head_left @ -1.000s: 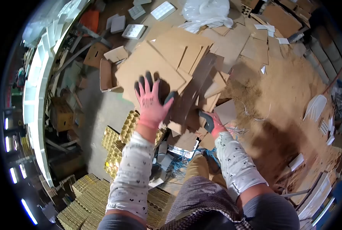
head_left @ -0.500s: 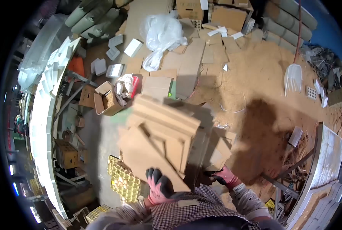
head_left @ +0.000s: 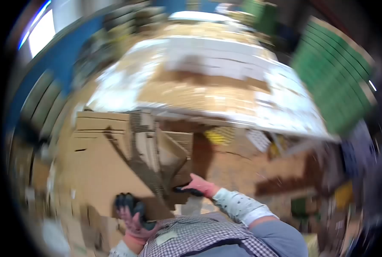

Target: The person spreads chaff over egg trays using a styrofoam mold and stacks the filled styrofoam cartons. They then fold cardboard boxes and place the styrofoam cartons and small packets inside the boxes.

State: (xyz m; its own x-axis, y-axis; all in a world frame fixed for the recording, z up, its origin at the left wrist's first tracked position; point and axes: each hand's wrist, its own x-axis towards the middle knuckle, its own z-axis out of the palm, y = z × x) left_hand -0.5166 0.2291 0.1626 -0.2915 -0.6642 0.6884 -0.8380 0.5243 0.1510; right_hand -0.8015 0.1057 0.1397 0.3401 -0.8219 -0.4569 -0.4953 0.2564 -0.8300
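A bundle of flattened cardboard boxes (head_left: 101,158) is held against my front, tilted, with slots and folded flaps showing at its top. My left hand (head_left: 133,216), in a pink glove with dark fingertips, grips the near lower edge of the board. On the other side, my right hand (head_left: 198,187) wears a matching glove and is closed on the bundle's right edge; its fingertips are partly behind the cardboard. Motion smears the far parts of the view.
Ahead stands a wide table (head_left: 291,100) with a shiny covering, bearing pale and brown flat stacks. Beyond its right end leans a green stacked pile (head_left: 332,77). Under the table lie a yellow tray (head_left: 220,135) and a white tray (head_left: 258,140). Grey rolls or sacks (head_left: 43,96) line the left.
My view has swung round from the littered floor to the table. The cardboard has come along in both hands and now sits farther left in view.
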